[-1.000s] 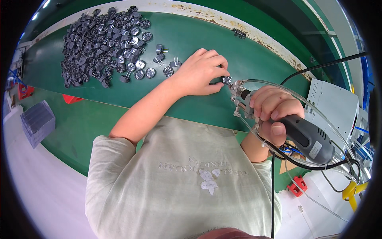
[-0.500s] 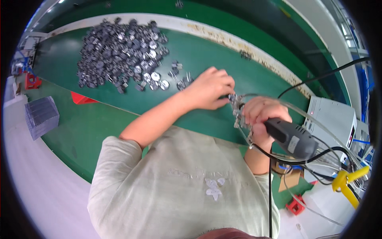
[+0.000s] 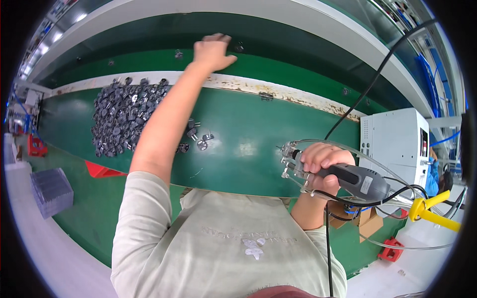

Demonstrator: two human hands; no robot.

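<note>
My left hand (image 3: 212, 53) reaches far over the white ledge, above the green strip behind the table. Its thumb stands away from the fingers and I see nothing held, though the fingertips look dark and blurred. A small dark part (image 3: 239, 47) lies just right of it. My right hand (image 3: 325, 161) grips a grey and black handheld power tool (image 3: 355, 180) with metal fittings and clear hoses at its tip, over the table's right side. The large pile of small dark parts with metal prongs (image 3: 119, 116) sits left, partly behind my left forearm. Several loose parts (image 3: 201, 144) lie right of that forearm.
More small parts (image 3: 179, 53) are spaced along the far green strip. At right stand a white machine box (image 3: 392, 144) and a yellow clamp-like piece (image 3: 422, 208). A black cable (image 3: 367, 94) crosses there. Red stools (image 3: 392, 248) and a grey stack (image 3: 52, 191) are on the floor.
My left hand has left the tool's tip and moved far forward and left, over the back strip. My right hand still grips the tool. The view has shifted, showing more of the far side.
</note>
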